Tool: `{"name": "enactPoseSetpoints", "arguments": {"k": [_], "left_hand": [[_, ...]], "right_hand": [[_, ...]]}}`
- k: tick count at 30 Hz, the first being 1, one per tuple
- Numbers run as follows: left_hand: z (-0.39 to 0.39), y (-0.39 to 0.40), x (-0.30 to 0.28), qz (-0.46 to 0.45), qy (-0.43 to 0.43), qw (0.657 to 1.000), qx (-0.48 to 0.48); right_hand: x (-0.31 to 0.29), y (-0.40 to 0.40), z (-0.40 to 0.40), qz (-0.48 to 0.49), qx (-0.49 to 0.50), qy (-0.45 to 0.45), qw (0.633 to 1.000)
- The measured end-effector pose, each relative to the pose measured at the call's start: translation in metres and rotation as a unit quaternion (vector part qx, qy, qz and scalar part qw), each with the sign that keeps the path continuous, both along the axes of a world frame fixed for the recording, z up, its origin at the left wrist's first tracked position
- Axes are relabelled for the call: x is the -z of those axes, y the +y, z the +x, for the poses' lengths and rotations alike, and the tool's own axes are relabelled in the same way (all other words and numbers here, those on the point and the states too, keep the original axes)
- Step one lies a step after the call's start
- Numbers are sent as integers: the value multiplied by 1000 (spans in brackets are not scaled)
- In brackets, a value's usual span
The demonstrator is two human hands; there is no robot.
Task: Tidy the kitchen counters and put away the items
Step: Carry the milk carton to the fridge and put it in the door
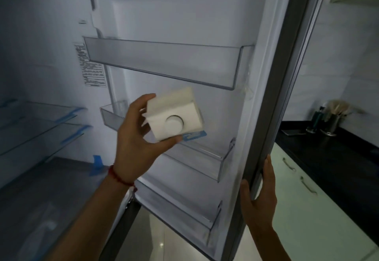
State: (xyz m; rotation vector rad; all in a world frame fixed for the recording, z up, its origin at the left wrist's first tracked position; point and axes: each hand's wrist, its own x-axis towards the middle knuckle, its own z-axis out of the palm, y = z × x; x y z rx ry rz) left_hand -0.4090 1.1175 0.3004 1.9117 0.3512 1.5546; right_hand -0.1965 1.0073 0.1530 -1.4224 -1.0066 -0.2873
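My left hand [135, 135] grips a white carton [176, 115] with a round white cap, held just above the middle door bin [205, 158] of the open fridge door [264, 100]. The carton's gabled top points toward the upper door bin [164, 63]. My right hand [259, 197] grips the outer edge of the fridge door, thumb on the inner side and fingers on the grey outside. A lower door bin [184, 215] sits below, with nothing visible in it.
Glass fridge shelves [41, 125] with blue tape lie at the left. At the right, a black counter [332, 154] carries a metal utensil holder [332, 121] above white drawers [303, 199]. Tiled floor shows under the door.
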Motion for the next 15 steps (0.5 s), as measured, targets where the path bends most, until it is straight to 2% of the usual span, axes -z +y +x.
{"name": "enactPoseSetpoints", "arguments": {"k": [9, 15], "left_hand": [[45, 42, 1, -7, 167, 982, 92], [59, 71, 6, -47, 205, 971, 111]], "right_hand": [[-7, 13, 14, -23, 14, 13, 1000], [-8, 17, 16, -23, 10, 27, 999]]}}
